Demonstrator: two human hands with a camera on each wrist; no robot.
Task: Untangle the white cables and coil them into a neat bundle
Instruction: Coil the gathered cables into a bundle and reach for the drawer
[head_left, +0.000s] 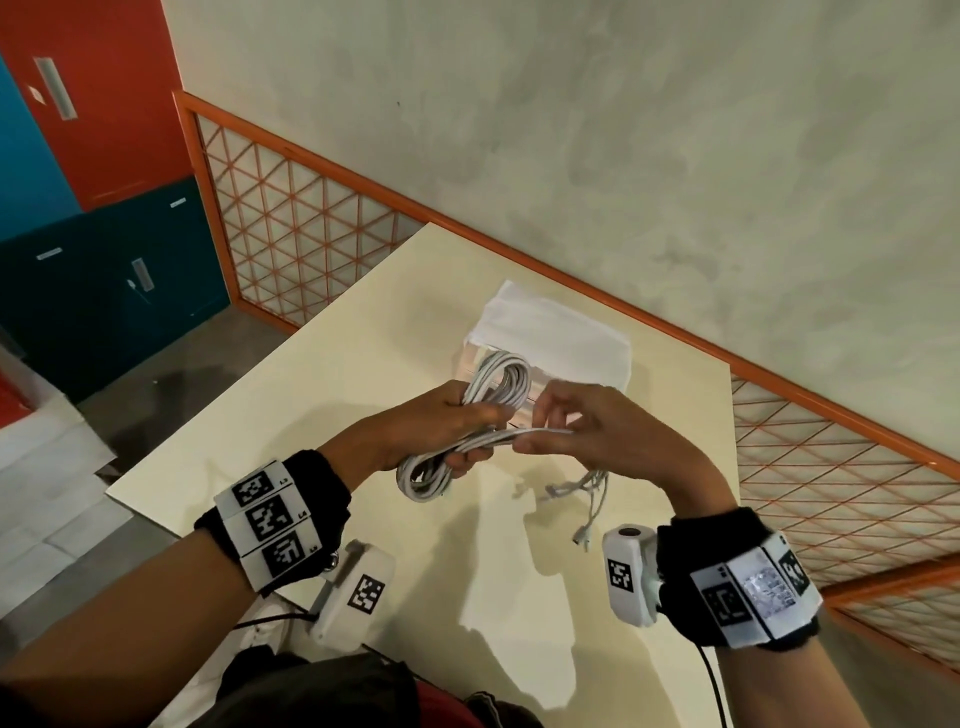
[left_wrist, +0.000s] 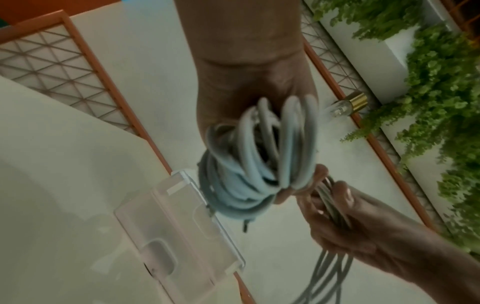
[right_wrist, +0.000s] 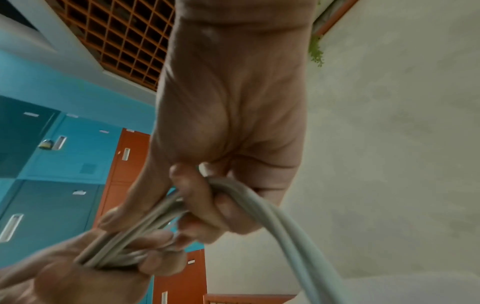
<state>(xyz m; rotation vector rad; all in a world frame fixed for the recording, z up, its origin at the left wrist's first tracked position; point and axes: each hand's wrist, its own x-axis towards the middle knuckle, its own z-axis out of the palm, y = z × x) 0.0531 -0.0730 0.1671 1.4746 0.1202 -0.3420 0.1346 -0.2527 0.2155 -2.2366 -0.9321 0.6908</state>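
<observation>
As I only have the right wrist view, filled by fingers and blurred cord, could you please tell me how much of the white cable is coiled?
Observer: The left hand grips a coil of white cable; several loops stick out above and below the fist.
Operator: Thank you. What is not yet coiled?
Observer: Loose white cable strands hang from the right hand towards the cream table, with their connector ends lowest.
Operator: Is anything else near the hands?
Observer: A clear plastic box stands on the table just beyond the coil.
</observation>
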